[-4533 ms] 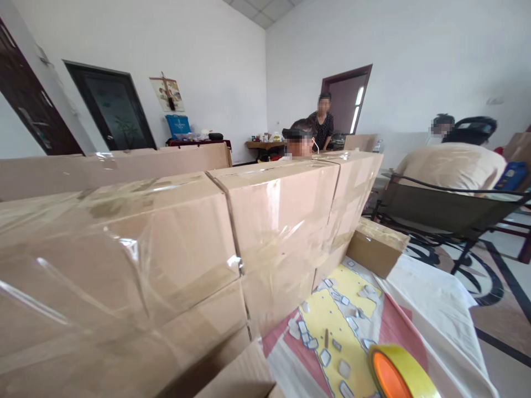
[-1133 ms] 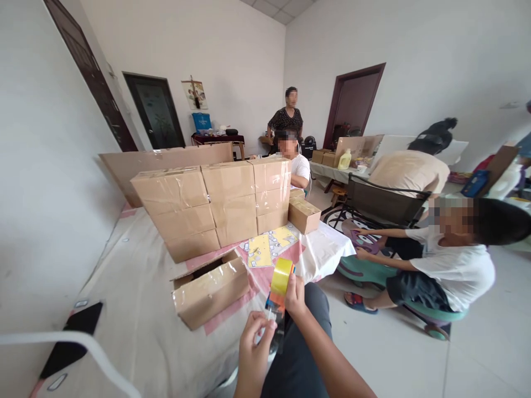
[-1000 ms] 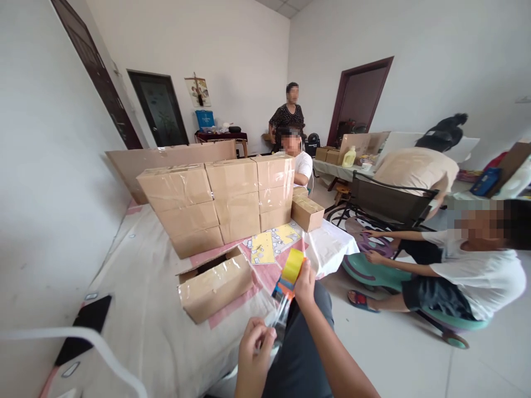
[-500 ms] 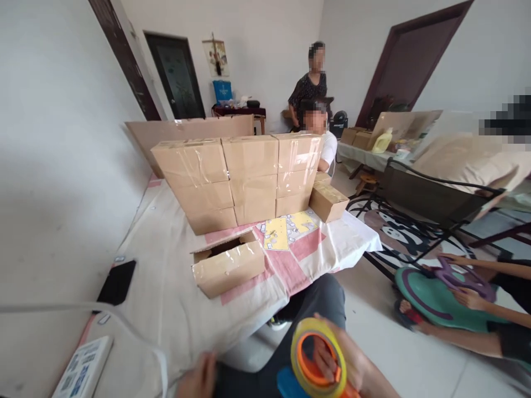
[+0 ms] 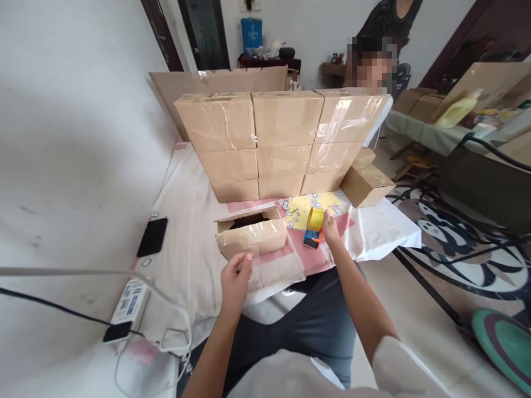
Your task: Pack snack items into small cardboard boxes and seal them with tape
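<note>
My right hand (image 5: 331,230) grips a tape dispenser (image 5: 312,236) with a yellow roll (image 5: 315,219) and rests it on the cloth-covered table (image 5: 186,265), just right of a small cardboard box (image 5: 253,239) with an open top. My left hand (image 5: 235,276) hovers in front of that box with its fingers pinched together. I cannot make out anything between them. Behind the box stands a wall of taped cardboard boxes (image 5: 286,143), three wide and three high.
A loose box (image 5: 367,181) lies at the wall's right end. A black phone (image 5: 152,236) and a white power strip with cables (image 5: 128,301) lie at the left. A seated person is behind the boxes; a dark chair (image 5: 481,182) and a green ride-on toy (image 5: 504,342) stand at the right.
My view tilted down toward the table. My right hand carried the dispenser from my lap up onto the table beside the open box, and my left hand rose toward the box front.
</note>
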`<move>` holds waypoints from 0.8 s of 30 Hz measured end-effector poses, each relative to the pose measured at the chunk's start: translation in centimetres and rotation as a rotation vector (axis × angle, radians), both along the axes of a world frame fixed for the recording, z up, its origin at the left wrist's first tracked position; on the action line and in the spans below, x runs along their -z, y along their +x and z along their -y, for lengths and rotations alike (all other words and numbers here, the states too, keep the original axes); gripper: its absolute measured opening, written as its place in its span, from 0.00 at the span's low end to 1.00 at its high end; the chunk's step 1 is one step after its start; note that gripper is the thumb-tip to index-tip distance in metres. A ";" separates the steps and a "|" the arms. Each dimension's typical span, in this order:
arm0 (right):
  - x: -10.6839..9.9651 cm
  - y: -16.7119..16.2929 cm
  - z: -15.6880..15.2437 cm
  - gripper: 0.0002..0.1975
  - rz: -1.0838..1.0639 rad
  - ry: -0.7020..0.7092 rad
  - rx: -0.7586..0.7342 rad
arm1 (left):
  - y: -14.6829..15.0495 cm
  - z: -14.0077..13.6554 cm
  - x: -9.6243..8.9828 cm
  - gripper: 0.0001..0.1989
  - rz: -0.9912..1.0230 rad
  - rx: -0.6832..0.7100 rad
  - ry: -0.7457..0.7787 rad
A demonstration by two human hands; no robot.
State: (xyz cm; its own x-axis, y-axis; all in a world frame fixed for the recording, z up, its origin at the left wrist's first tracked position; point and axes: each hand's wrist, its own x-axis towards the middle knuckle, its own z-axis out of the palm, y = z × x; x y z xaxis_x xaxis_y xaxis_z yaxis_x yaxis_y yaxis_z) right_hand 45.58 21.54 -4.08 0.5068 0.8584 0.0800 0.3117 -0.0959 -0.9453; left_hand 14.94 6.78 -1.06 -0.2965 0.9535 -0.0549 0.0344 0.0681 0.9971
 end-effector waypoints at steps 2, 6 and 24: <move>-0.4 0.0 1.4 0.32 0.023 -0.012 0.064 | -0.2 0.0 -0.4 0.21 0.003 0.058 0.014; -2.3 -4.0 7.7 0.30 0.091 0.151 -0.111 | 0.5 1.0 -0.5 0.19 -0.007 0.122 -0.005; -13.9 -11.5 4.7 0.10 0.104 0.260 -0.816 | -3.4 -6.3 -3.5 0.37 -1.143 -0.002 0.167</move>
